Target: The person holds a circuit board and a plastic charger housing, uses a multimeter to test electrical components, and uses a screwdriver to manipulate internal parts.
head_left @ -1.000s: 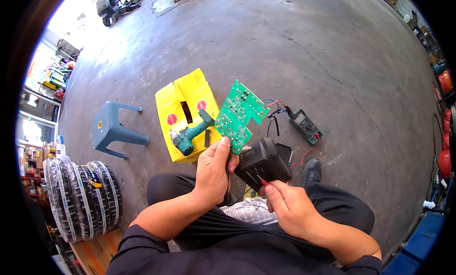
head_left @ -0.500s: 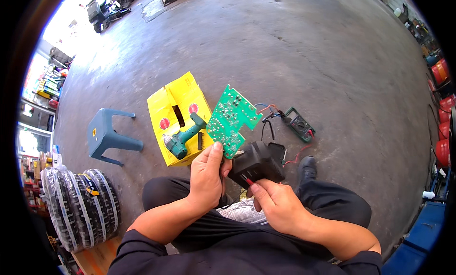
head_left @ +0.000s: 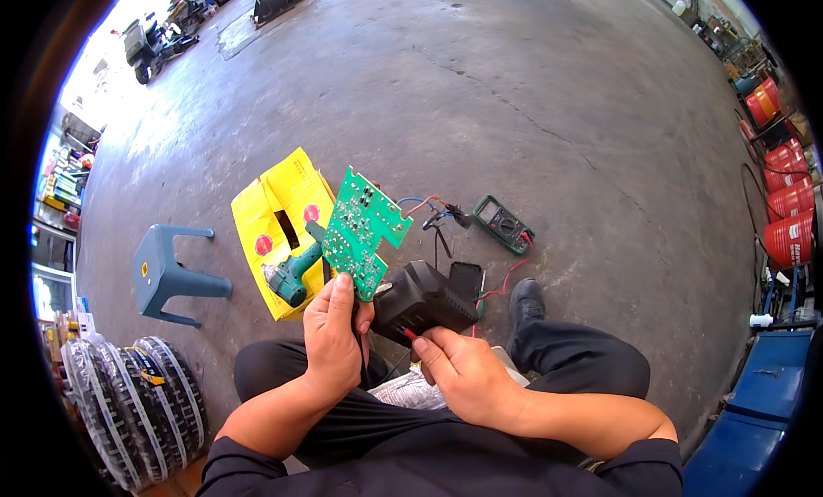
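Note:
My left hand [head_left: 333, 337] pinches the lower edge of a green circuit board [head_left: 363, 229] and holds it upright, solder side toward me. My right hand [head_left: 460, 373] grips a red probe tip against a black plastic housing [head_left: 423, 301] that rests just right of the board. Thin red and black leads run from there across the floor to a green multimeter [head_left: 504, 223] lying a little farther off. I sit with dark trousers and a black shoe [head_left: 525, 301] in view.
A flattened yellow box [head_left: 268, 216] lies on the concrete floor to the left with a green cordless drill [head_left: 292, 270] on it. A grey-blue plastic stool [head_left: 167, 274] stands further left, stacked tyres [head_left: 129, 398] at lower left, red barrels [head_left: 784, 188] at right.
The circuit board has tilted more upright and shifted slightly in my left hand. My right hand has stayed at the black housing with the red probe.

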Demonstrator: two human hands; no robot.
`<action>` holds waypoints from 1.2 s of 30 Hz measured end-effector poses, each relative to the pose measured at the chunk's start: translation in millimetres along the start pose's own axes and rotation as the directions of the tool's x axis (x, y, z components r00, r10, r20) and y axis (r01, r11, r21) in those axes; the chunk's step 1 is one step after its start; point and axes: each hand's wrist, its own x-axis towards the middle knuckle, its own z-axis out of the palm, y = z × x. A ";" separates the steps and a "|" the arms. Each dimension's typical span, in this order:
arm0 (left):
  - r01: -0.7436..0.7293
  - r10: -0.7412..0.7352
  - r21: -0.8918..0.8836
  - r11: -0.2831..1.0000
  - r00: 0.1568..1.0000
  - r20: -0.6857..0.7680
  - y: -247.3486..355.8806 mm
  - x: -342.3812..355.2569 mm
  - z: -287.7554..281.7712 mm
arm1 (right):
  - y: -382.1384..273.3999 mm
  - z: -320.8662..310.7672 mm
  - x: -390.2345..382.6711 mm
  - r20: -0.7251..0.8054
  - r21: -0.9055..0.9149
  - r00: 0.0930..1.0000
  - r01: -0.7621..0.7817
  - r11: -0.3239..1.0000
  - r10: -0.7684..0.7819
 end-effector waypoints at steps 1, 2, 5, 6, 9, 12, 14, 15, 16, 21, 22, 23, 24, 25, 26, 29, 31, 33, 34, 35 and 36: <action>-0.001 0.001 0.001 1.000 1.000 -0.003 -0.7 0.0 -0.9 | 0.2 0.4 -0.2 -0.003 0.000 1.000 0.006 1.000 -0.006; -0.004 0.004 -0.008 1.000 1.000 -0.001 -0.7 0.0 -0.8 | 0.4 0.6 -0.2 -0.005 0.000 1.000 0.012 1.000 -0.012; -0.012 0.012 -0.017 1.000 1.000 0.007 -0.5 0.0 0.2 | 0.9 0.8 -0.2 -0.009 -0.009 1.000 0.028 1.000 -0.028; -0.014 0.014 -0.011 1.000 1.000 0.011 0.4 -0.1 0.7 | 0.8 0.8 -0.2 -0.008 -0.011 1.000 0.027 1.000 -0.027; -0.018 0.018 -0.003 1.000 1.000 0.013 0.5 -0.3 0.7 | 0.5 0.5 -0.4 -0.007 -0.015 1.000 0.027 1.000 -0.027; -0.017 0.017 -0.006 1.000 1.000 0.013 0.4 -0.4 1.0 | 1.2 0.6 -0.6 -0.009 -0.016 1.000 0.026 1.000 -0.026; -0.014 0.014 -0.005 1.000 1.000 0.011 1.2 -0.7 1.4 | 1.4 0.9 -0.7 -0.009 -0.015 1.000 0.021 1.000 -0.022; -0.012 0.012 -0.002 1.000 1.000 0.010 1.5 -1.0 1.5 | 1.8 1.0 -0.6 -0.011 -0.019 1.000 0.023 1.000 -0.023; -0.010 0.010 0.001 1.000 1.000 0.010 1.6 -1.3 1.5 | 2.4 1.1 -0.5 -0.013 -0.023 1.000 0.024 0.999 -0.024; -0.018 0.017 0.018 1.000 1.000 0.005 -0.6 -0.8 -0.5 | 2.7 1.3 -0.7 -0.020 -0.033 0.999 0.036 0.999 -0.036; -0.027 0.026 0.017 1.000 1.000 0.010 -1.1 -0.5 -0.4 | 2.6 1.1 -0.9 -0.021 -0.034 0.999 0.036 0.999 -0.036; -0.029 0.029 0.019 0.999 1.000 0.011 -1.5 -0.3 -0.5 | 2.6 1.0 -1.0 -0.022 -0.034 0.999 0.035 0.999 -0.036; -0.031 0.031 0.021 0.999 0.999 0.012 -1.9 -0.1 -0.8 | 2.8 1.0 -1.1 -0.022 -0.032 0.999 0.037 0.999 -0.037; -0.034 0.034 0.023 0.999 0.999 0.013 -2.0 -0.1 -1.1 | 3.2 1.1 -1.2 -0.021 -0.031 0.999 0.038 0.999 -0.039; -0.033 0.032 0.025 0.999 0.999 0.010 -2.1 -0.1 -1.3 | 3.4 1.1 -1.2 -0.021 -0.029 0.999 0.039 0.999 -0.040; -0.028 0.028 0.033 0.999 1.000 0.003 -2.0 -0.3 -1.7 | 2.3 0.9 -1.6 -0.020 -0.021 0.999 0.028 0.999 -0.028; -0.025 0.025 0.044 0.999 1.000 0.001 -1.3 -0.6 -1.5 | 4.1 1.3 -1.4 -0.017 -0.028 0.999 0.027 0.999 -0.027; 0.000 0.000 0.011 1.000 1.000 -0.015 1.4 -1.8 -0.6 | 4.8 1.2 -1.4 -0.019 -0.031 0.999 0.027 0.999 -0.028; 0.012 -0.013 -0.005 1.000 1.000 -0.024 2.3 -2.2 -0.4 | 4.7 1.1 -1.4 -0.020 -0.029 0.999 0.029 0.999 -0.029; 0.012 -0.012 -0.004 1.000 1.000 -0.024 2.2 -2.2 -0.6 | 4.6 1.1 -1.5 -0.022 -0.028 0.999 0.030 0.999 -0.031; 0.011 -0.011 -0.003 1.000 1.000 -0.024 1.9 -2.2 -0.8 | 4.8 1.1 -1.4 -0.020 -0.030 0.999 0.030 0.999 -0.031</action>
